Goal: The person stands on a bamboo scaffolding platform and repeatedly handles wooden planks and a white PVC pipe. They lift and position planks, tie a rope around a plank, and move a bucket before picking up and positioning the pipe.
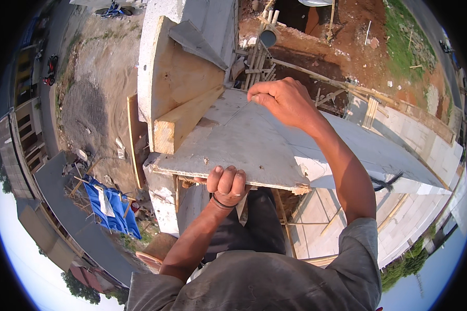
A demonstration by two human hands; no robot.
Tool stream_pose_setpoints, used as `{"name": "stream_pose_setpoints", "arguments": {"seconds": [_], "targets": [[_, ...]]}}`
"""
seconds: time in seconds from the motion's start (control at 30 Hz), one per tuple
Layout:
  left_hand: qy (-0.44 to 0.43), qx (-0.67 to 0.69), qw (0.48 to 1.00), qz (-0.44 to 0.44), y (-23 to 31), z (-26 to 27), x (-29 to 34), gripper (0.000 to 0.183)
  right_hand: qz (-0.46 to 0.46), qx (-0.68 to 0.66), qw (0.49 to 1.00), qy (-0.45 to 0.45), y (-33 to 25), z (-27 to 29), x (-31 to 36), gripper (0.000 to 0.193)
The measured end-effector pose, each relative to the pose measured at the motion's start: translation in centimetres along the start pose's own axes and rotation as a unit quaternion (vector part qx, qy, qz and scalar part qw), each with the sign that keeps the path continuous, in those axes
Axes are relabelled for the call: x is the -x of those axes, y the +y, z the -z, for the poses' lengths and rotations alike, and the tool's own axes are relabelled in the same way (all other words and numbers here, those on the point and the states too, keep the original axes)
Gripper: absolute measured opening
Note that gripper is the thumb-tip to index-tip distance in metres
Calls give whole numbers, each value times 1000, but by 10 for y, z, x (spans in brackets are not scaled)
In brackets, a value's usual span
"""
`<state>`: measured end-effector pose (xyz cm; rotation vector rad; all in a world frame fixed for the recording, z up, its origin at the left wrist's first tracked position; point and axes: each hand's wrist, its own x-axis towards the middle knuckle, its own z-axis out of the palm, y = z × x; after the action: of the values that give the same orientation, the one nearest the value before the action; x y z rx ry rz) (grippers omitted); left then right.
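Observation:
My left hand (227,182) is wrapped over the near edge of a grey-faced board (233,155), its fingers curled and its thumb hidden below. Above the board's far part, my right hand (284,101) pinches a thin wire-like strand (237,113) between thumb and fingers. The strand slants down and left toward the board's surface; I cannot tell what its lower end is fixed to. Along the board's left side lies a squared timber (184,123), with an upright plywood panel (184,72) standing behind it.
A white block wall (384,150) runs off to the right, with a dark bundle of wires (389,181) sticking out. Bamboo poles (259,57) and dug red soil are beyond. Far below on the left are a blue tarp (109,207) and bare ground.

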<state>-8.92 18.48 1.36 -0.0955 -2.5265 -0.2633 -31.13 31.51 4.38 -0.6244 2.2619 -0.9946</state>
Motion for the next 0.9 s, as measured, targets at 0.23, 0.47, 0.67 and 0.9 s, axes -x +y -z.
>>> {"name": "stream_pose_setpoints", "arguments": {"seconds": [0.23, 0.47, 0.67, 0.9], "targets": [[33, 25, 999, 33, 4, -5, 5, 17, -33, -74, 993, -89, 4, -19, -24, 17], [-13, 35, 997, 61, 10, 3, 7, 40, 10, -138, 982, -125, -24, 0, -23, 17], [-12, 26, 998, 49, 8, 2, -1, 39, 28, -141, 979, -142, -39, 13, -16, 19], [-50, 73, 991, 98, 16, 6, -9, 34, -9, -137, 981, -136, -56, 28, -4, 15]]}}
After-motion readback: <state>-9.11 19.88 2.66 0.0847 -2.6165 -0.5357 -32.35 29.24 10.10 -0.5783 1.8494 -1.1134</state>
